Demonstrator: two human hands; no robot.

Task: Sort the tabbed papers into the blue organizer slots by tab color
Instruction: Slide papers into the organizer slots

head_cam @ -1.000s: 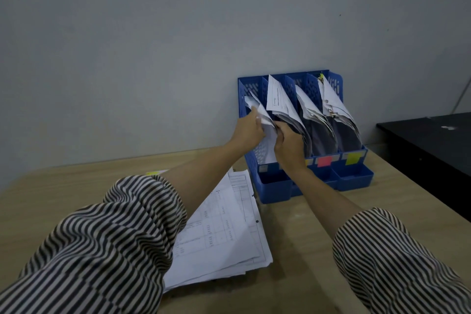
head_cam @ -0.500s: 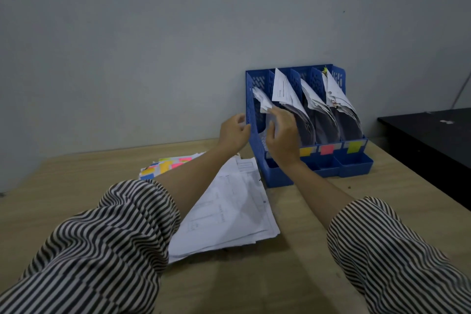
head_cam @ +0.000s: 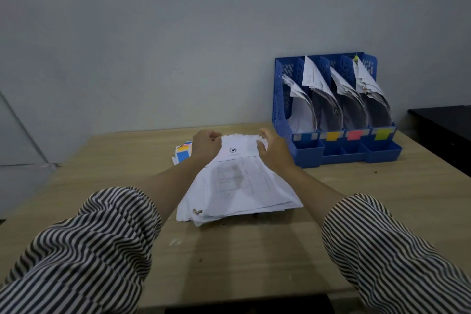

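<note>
A blue four-slot organizer (head_cam: pixel 279 109) stands against the wall at the table's far right, with curled papers in every slot. Its front carries a blue (head_cam: pixel 304 137), an orange (head_cam: pixel 332 136), a pink (head_cam: pixel 354 134) and a yellow-green label (head_cam: pixel 381 133). A stack of printed papers (head_cam: pixel 239 186) lies in the middle of the table, and colored tabs (head_cam: pixel 184 151) stick out at its far left. My left hand (head_cam: pixel 205 145) and my right hand (head_cam: pixel 274 151) are at the stack's far edge, fingers curled over the top sheet's two far corners.
The wooden table (head_cam: pixel 229 257) runs to a near edge at the bottom of the view. A black piece of furniture (head_cam: pixel 443 130) stands beyond the table's right side. A grey wall rises right behind the organizer.
Both hands have left the organizer's leftmost slot and come back to the far edge of the stack. The view has swung left, so the organizer now sits further right.
</note>
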